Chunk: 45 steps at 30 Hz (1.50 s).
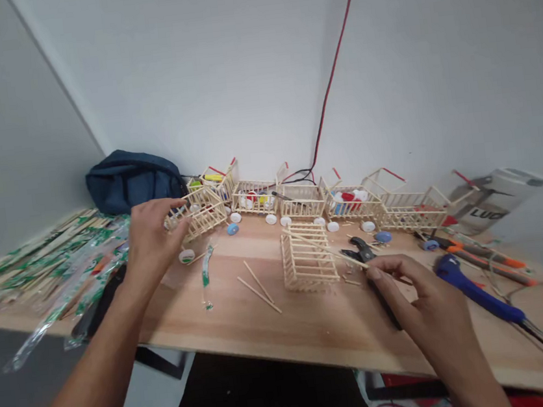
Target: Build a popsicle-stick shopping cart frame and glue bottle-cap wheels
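My right hand (pixel 414 298) pinches a thin wooden stick (pixel 325 246), which points left across a stick-built basket frame (pixel 310 264) on the table. My left hand (pixel 154 233) is raised at the left, thumb and fingers apart, in front of a small wooden stick cart (pixel 204 214); whether it touches the cart I cannot tell. Two loose sticks (pixel 259 293) lie between my hands. Black-handled cutters (pixel 371 264) rest beside the basket frame, partly behind my right hand.
More stick carts with wheels (pixel 301 201) line the wall. A blue bag (pixel 134 180) and plastic-wrapped sticks (pixel 38 263) are at the left. A blue-handled tool (pixel 477 291) with a cord, orange-handled tools (pixel 494 263) and a paper bag (pixel 494 201) lie at the right.
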Tool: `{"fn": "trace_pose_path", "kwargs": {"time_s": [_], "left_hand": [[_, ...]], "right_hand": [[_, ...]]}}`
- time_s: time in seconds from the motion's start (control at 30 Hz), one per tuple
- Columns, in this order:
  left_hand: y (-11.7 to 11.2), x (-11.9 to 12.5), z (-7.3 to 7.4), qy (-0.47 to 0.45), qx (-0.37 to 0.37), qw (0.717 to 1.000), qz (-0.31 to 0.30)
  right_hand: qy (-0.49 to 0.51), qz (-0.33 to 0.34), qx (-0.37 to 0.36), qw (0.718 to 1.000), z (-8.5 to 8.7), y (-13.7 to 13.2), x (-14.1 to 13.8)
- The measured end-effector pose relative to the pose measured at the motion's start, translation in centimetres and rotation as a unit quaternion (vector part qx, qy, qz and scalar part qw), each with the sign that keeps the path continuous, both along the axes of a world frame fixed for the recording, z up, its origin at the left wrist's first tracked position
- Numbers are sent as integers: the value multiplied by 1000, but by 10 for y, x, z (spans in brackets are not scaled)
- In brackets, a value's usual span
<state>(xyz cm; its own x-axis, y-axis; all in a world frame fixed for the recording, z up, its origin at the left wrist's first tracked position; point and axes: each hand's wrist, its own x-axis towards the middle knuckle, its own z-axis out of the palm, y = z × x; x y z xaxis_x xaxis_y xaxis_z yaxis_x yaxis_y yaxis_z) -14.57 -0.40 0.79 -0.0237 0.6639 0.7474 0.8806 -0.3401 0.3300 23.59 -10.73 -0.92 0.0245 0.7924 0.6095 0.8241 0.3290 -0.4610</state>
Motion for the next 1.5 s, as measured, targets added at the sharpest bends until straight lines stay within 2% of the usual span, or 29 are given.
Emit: {"fn": "trace_pose_path", "kwargs": {"time_s": [0.07,0.2,0.33,0.4,0.53,0.67,0.77,0.87,0.97,1.1,1.27,1.43,1.5], "left_hand": [[15,-10,-7,32,-50,998,-20],[34,-14,-22,46,-71,996,15],[33,-17,-20,17,-80,997,15],[26,-21,-15,-29,-74,997,6],[6,-29,-9,-86,-58,994,18],[-10,-29,-13,-180,-34,983,4],[-22,-20,-16,-273,18,962,-19],[-35,-6,-19,-314,87,945,-36],[-46,8,-23,-329,119,936,-46],[-54,19,-29,-359,135,923,-43],[-56,20,-35,-371,133,918,-38],[-55,17,-40,-368,133,920,-34],[-55,16,-42,-337,131,932,-29]], "right_hand": [[10,-13,1,1000,5,4,-12],[63,-9,-1,998,12,14,-37],[160,10,-24,987,15,21,-61],[236,34,-54,970,16,22,-74],[389,122,-126,905,15,19,-105],[502,201,-178,822,2,14,-139],[584,202,-239,749,-14,13,-162],[623,179,-262,715,-24,16,-179],[623,183,-256,716,-27,19,-189],[581,195,-242,752,-30,22,-194],[533,190,-230,792,-35,26,-193],[524,187,-231,798,-38,28,-192],[524,187,-225,800,-39,28,-193]]}}
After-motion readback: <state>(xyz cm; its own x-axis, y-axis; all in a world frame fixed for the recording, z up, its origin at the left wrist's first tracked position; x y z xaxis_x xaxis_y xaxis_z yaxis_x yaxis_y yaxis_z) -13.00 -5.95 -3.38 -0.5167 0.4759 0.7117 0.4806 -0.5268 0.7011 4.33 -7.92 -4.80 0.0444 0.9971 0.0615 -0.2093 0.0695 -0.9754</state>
